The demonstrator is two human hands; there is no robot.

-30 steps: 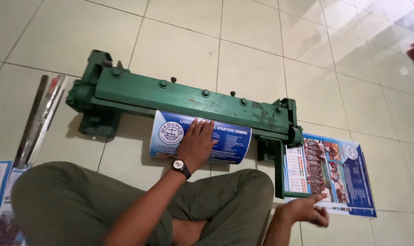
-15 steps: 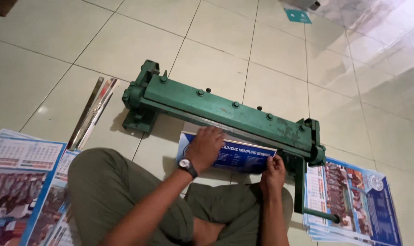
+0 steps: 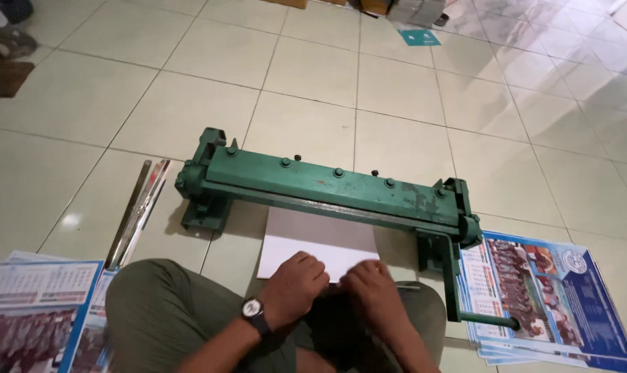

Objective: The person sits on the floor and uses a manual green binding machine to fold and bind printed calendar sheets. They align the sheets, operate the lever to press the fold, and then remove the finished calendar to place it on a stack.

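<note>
White sheet flat under green metal press, left hand and right hand curled, pinching its near edge

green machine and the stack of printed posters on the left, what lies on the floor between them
In the head view, a bundle of thin metal strips lies on the tiled floor, between the green machine and the printed posters.
</note>
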